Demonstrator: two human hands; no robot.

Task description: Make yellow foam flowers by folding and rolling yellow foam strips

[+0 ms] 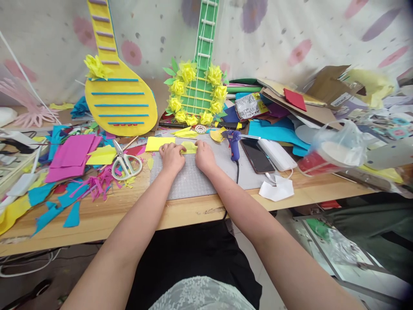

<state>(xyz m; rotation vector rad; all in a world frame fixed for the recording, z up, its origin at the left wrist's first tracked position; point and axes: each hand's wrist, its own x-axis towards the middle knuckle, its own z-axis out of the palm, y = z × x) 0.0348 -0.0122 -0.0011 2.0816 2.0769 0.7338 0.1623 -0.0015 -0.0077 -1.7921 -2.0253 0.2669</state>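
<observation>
Between my hands a small piece of thin yellow crepe paper (189,147) lies on the grey cutting mat (190,183). My left hand (173,157) is closed with bent fingers, its tips at the paper's left end. The curled fingers of my right hand (205,156) pinch the right end. Just beyond my left hand is a yellow paper stack (155,144). To the right of my right hand lies a blue hot glue gun (234,144), its cord running to the table edge. White-handled scissors (125,163) rest left of the mat.
A yellow paper guitar (121,103) and a green one (197,101) ringed with yellow flowers lean at the back. Magenta sheets (71,155) and blue scraps lie left. A phone (256,154), a white power bank (276,154) and a bagged cup (329,155) stand right.
</observation>
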